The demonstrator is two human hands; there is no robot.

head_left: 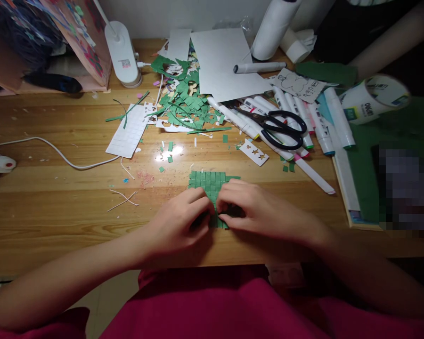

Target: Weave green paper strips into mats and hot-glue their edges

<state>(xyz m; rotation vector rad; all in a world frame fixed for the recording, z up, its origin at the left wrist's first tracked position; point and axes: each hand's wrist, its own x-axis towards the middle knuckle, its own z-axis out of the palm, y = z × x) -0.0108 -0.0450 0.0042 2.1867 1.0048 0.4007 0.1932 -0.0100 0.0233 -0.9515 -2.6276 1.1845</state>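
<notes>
A small mat of woven green paper strips (208,180) lies flat near the table's front edge, with one strip jutting out at its upper right. My left hand (189,214) rests over its left side, fingers curled and pinched at the weave. From the right, my right hand (247,205) bends over the mat, thumb and forefinger closed together at its middle. The fingertips of both hands nearly meet there. Whatever lies between them is partly hidden, but they press on the woven paper.
Black-handled scissors (284,129) lie on several white markers (316,176) at the right. Behind the mat sits a heap of green paper scraps (187,101) beside white sheets (224,61). A white power strip (122,56), a cable (74,165) and a tape roll (374,101) stand around.
</notes>
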